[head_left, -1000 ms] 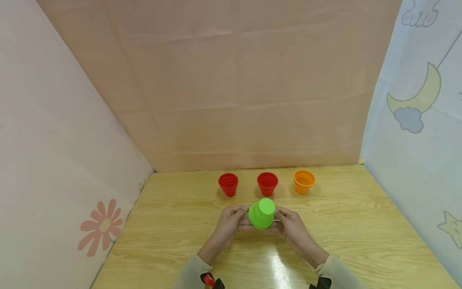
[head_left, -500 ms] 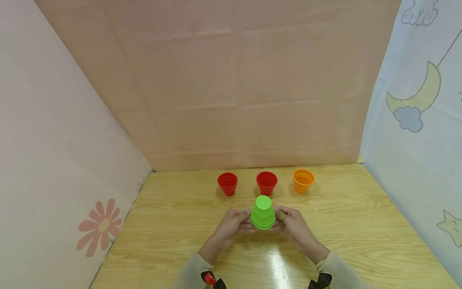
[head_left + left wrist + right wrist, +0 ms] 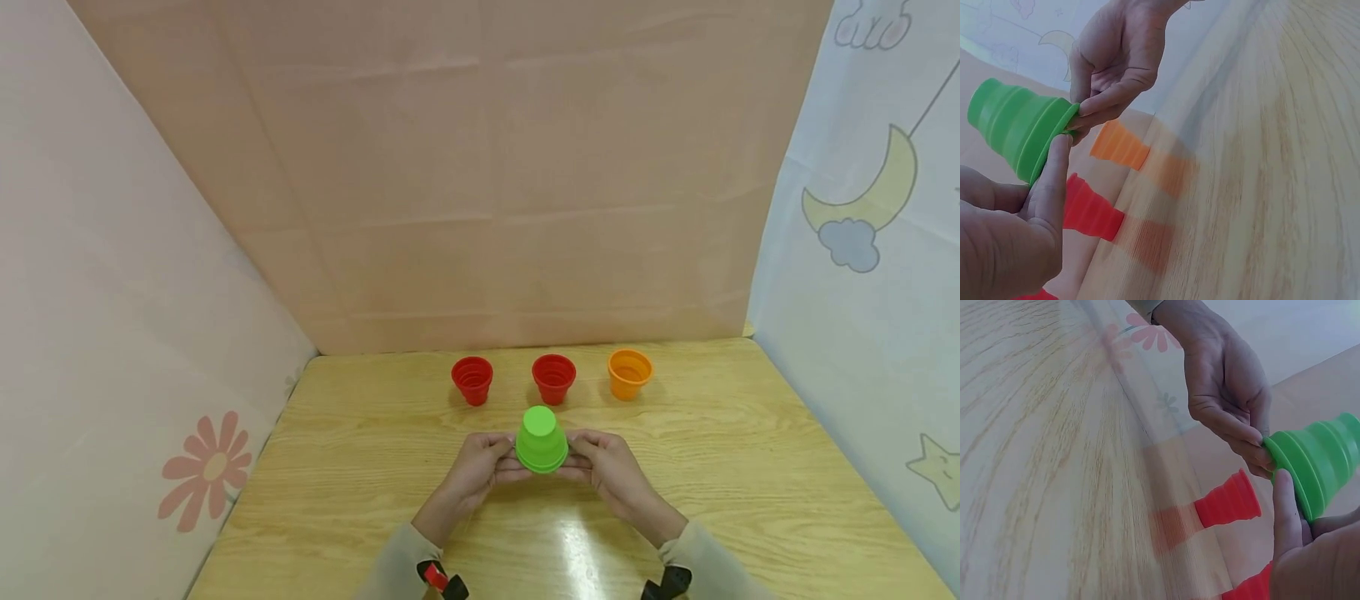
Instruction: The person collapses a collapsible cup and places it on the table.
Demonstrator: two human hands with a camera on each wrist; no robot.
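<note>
Between both hands, above the table, is a green ridged collapsible cup [image 3: 542, 442] held upside down, its wide rim downward. My left hand [image 3: 476, 468] pinches the rim from the left, thumb on the side and fingers beneath. From the right, my right hand [image 3: 609, 471] pinches the same rim in the same manner. In the left wrist view the green cup [image 3: 1019, 128] shows its stepped wall, with fingertips of both hands at the rim. The right wrist view shows the green cup [image 3: 1319, 464] clear of the tabletop. The cup's inside is hidden.
Beyond the hands, a row of upright cups stands near the table's back edge: a red cup [image 3: 472, 381], another red cup [image 3: 554, 379] and an orange cup [image 3: 629, 374]. A beige cloth wall [image 3: 480, 208] rises behind the wooden table [image 3: 337, 467], with pale printed walls at both sides.
The green cup has tipped from a slant leaning right to nearly upright, still inverted, and shifted slightly left over the last half second. Both hands keep their grip almost in place.
</note>
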